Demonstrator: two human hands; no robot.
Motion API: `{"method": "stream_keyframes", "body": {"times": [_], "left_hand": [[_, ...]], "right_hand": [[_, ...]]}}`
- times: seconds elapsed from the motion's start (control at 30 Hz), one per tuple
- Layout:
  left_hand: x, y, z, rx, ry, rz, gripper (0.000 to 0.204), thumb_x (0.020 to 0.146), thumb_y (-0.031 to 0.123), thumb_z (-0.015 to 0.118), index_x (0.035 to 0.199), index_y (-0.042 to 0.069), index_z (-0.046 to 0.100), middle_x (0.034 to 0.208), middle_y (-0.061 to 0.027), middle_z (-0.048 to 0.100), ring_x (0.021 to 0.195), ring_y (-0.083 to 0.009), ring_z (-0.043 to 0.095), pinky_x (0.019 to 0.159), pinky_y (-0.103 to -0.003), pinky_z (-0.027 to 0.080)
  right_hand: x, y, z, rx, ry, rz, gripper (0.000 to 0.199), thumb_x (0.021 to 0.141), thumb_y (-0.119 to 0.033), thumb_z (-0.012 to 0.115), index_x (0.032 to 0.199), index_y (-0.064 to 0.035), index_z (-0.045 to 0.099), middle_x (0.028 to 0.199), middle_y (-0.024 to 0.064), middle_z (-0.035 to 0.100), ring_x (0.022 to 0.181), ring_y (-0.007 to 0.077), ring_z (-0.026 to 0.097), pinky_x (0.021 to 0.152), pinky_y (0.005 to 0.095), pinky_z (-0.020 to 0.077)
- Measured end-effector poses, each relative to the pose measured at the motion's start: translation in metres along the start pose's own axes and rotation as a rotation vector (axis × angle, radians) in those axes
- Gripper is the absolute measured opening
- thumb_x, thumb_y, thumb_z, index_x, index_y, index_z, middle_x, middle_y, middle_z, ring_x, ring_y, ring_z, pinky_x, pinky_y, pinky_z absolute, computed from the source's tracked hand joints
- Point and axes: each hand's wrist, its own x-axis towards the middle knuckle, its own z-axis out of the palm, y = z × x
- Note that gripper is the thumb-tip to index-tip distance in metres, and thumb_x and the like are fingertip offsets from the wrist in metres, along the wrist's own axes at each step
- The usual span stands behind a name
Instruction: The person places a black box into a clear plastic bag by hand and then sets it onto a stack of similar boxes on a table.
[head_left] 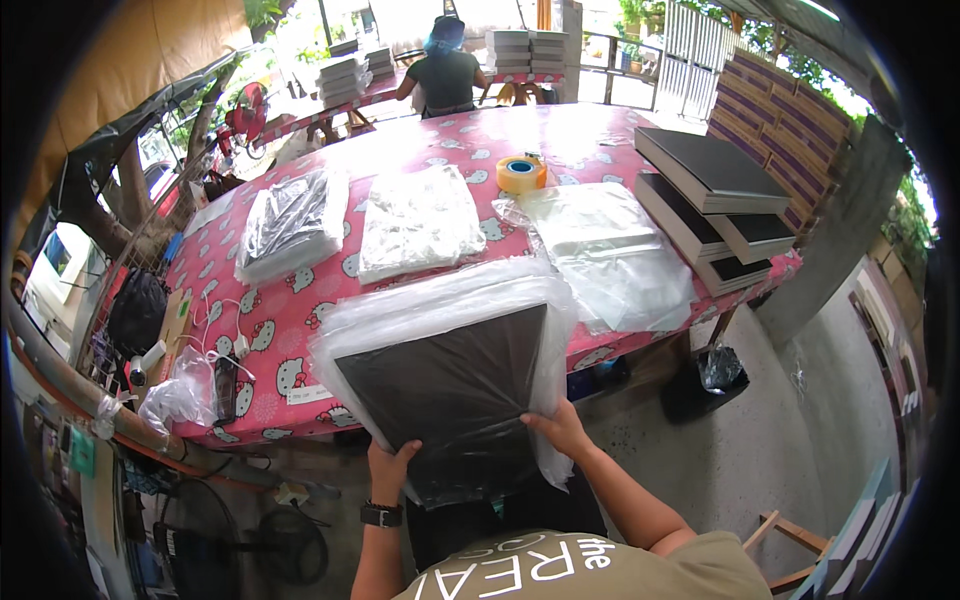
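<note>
Between my two hands is a stack of plastic-wrapped books [450,385], the top one with a black cover. It tilts over the table's near edge toward my body. My left hand [390,465] is closed on its near left side, thumb on top. My right hand [560,430] grips the right side, thumb pressing the film. Loose clear film sticks out around the stack. Just beyond lie a wrapped black book pile [292,225], a white plastic-wrapped bundle [420,222] and a pile of clear plastic bags [610,250].
A pink patterned cloth covers the table [265,340]. Tape [521,174] stands near the bags; black books [710,175] are stacked at the right edge. Crumpled plastic [185,395] and a dark phone-like object [226,390] lie left. A black bin [705,385] is below; a person [447,75] works beyond.
</note>
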Motion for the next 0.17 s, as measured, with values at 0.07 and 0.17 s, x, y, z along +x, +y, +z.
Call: {"method": "stream_keyframes", "body": {"times": [0.07,0.17], "left_hand": [[-0.013,-0.010,-0.002,0.052,-0.022,-0.054,0.046,0.067,0.014,0.071,0.102,-0.006,0.051,0.094,-0.0082,0.059,0.085,-0.0144,0.053,0.076,-0.026,0.041],[-0.032,-0.025,-0.003,0.225,-0.008,-0.005,0.051,0.068,0.016,0.070,0.108,-0.006,0.048,0.097,-0.0105,0.058,0.089,-0.0149,0.053,0.080,-0.026,0.039]], "right_hand": [[-0.015,0.012,-0.002,-0.092,-0.040,0.024,0.051,0.068,-0.017,0.070,0.109,0.0002,0.046,0.098,0.0130,0.057,0.090,0.0234,0.052,0.081,0.0332,0.0398],[-0.024,0.021,-0.004,-0.151,-0.067,-0.012,0.053,0.069,-0.019,0.070,0.112,-0.0007,0.045,0.103,0.0151,0.055,0.095,0.0271,0.051,0.084,0.0347,0.0385]]}}
